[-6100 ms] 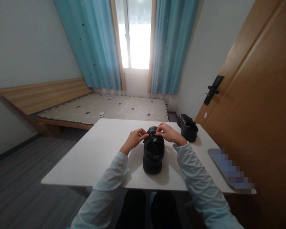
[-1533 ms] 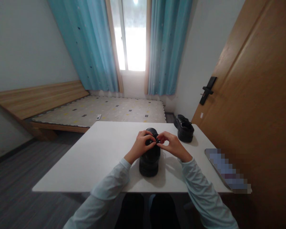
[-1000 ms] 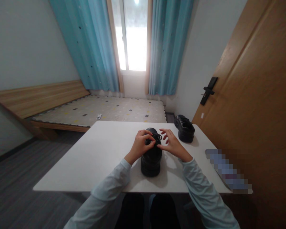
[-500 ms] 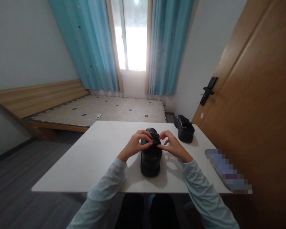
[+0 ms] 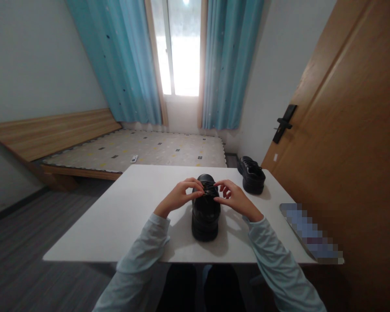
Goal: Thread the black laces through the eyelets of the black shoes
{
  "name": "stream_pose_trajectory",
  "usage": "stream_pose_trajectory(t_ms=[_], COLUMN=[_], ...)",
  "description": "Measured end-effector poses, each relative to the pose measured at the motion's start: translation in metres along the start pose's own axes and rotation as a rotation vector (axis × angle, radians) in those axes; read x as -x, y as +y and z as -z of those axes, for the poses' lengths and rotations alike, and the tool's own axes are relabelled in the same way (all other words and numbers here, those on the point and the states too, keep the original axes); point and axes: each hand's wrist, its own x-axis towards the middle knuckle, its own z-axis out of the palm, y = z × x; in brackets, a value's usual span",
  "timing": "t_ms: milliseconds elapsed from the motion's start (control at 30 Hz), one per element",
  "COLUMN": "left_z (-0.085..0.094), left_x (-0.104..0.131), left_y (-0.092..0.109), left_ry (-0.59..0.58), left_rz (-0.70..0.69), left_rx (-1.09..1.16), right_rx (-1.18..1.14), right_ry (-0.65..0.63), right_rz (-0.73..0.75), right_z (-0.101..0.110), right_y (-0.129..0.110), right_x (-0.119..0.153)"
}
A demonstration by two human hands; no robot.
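On the desk (image 5: 123, 212), the black shoe (image 5: 206, 219) points toe-away from us, its long axis running between our left grip (image 5: 181, 195), narrowed at the laces (image 5: 209, 187) though we cannot tell whether it holds one, and our equally near right grip (image 5: 234, 197), thumb and forefinger apart.

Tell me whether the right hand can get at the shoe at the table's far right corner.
Probably yes: the far shoe stands just beyond the right hand, with only tabletop showing between. The hand is at the near shoe, by its laces, though.
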Motion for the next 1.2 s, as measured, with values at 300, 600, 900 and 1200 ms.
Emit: stream_pose_trajectory(t_ms=[300,600,900,1200], left_z=[0.001,-0.003,-0.006,-0.011], left_x=[0.002,0.004,0.000,-0.002], left_y=[0.000,-0.003,-0.009,-0.026], left_ry=[-0.023,-0.063,0.178,0.346], left_rz=[0.005,0.029,0.160,0.341], left_rx=[0.052,-0.002,-0.026,-0.140], right_rx=[-0.004,0.154,0.131,0.044], right_ry=[-0.001,0.066,-0.068,-0.164], right_rz=[0.077,0.374,0.323,0.286], right_z=[-0.001,-0.009,-0.006,0.007], right_y=[-0.004,-0.008,-0.006,-0.023], right_x=[0.002,0.001,0.002,0.005])
